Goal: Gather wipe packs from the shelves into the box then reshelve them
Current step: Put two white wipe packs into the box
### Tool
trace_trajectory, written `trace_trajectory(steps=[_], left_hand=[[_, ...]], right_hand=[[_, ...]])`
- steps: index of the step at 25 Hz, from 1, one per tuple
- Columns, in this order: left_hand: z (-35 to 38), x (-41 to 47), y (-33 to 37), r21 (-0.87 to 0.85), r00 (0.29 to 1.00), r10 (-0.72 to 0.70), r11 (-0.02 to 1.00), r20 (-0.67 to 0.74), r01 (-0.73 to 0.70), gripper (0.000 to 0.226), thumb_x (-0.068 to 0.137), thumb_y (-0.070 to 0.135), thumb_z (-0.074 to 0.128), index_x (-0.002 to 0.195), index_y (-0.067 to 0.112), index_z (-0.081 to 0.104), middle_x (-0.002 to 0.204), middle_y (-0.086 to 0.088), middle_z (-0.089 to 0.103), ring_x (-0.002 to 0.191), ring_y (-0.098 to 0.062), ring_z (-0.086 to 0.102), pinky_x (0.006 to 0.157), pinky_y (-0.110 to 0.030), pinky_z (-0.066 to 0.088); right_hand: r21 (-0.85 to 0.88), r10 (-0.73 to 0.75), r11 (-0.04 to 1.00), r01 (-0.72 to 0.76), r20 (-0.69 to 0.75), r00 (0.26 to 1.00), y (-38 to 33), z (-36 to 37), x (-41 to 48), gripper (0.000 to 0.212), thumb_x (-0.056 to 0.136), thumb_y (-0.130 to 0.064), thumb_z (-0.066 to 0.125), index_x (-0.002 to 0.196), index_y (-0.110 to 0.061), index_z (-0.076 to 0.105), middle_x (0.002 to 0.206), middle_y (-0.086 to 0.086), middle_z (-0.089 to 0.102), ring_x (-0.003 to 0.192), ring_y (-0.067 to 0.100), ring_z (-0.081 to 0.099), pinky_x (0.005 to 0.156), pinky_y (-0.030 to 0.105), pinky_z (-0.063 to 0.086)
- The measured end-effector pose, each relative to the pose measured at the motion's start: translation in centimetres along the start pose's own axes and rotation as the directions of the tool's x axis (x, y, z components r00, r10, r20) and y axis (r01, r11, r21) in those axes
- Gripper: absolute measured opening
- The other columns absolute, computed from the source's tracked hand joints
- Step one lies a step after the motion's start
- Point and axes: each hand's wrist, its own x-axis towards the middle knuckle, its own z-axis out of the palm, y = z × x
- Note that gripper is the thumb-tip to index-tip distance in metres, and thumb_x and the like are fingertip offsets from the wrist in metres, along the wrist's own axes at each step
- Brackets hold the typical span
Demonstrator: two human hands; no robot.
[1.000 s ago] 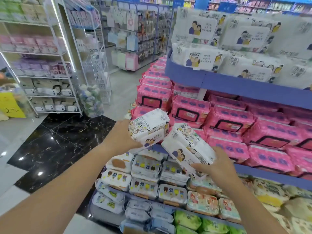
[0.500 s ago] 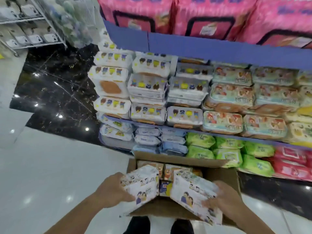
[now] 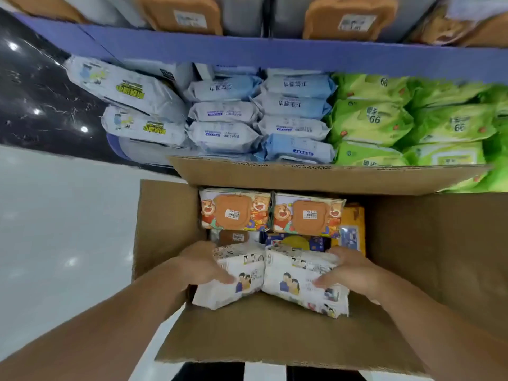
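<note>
Plainly, the gathering step is in hand. A left pack (image 3: pixel 239 281) is gripped by the left hand (image 3: pixel 204 266), with the fingers curled round its outer side, and a right pack (image 3: pixel 299 284) is gripped likewise by the right hand (image 3: pixel 349 273). The two white packs are held side by side, touching and tilted, at the near end of the box (image 3: pixel 165 224) (whether they rest on its contents cannot be told). Two bear packs (image 3: pixel 272 213) are laid along the far wall, with darker packs glimpsed beneath. Behind the box, blue packs (image 3: pixel 225 111) and green packs (image 3: pixel 368 116) are stacked under a purple shelf (image 3: pixel 275 50). For the next move, it is judged that the pair must be lowered flat into the near gap and released, and the fingers drawn clear of the cardboard walls. Reshelving is not yet begun.
</note>
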Motion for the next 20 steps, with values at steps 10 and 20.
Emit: trace_trajectory(steps=[10,20], left_hand=[[5.1,3.9,-0.4,-0.91,0.954,-0.18,0.385,-0.238,-0.155,0.035,0.084,0.023,0.082,0.117,0.026,0.07,0.104,0.0,0.079,0.091,-0.022,0.078,0.075,-0.04,0.062],[6.1,6.0,3.1,-0.502,0.725,-0.471,0.842,-0.503,0.198,0.051,0.102,0.038,0.047,0.142,0.007,0.041,0.144,-0.018,0.044,0.127,-0.039,0.05,0.104,-0.052,0.046]], right_hand=[[0.611,0.13,0.775,0.162,-0.404,0.905,4.7,2.4,5.9,0.055,0.083,-0.03,0.08,0.131,-0.023,0.053,0.126,-0.002,0.067,0.107,0.019,0.067,0.085,0.034,0.052],[0.401,0.005,0.899,0.174,-0.407,0.913,3.8,4.8,5.0,0.043,0.089,-0.027,0.074,0.129,-0.031,0.058,0.121,-0.008,0.068,0.107,0.014,0.066,0.094,0.04,0.055]])
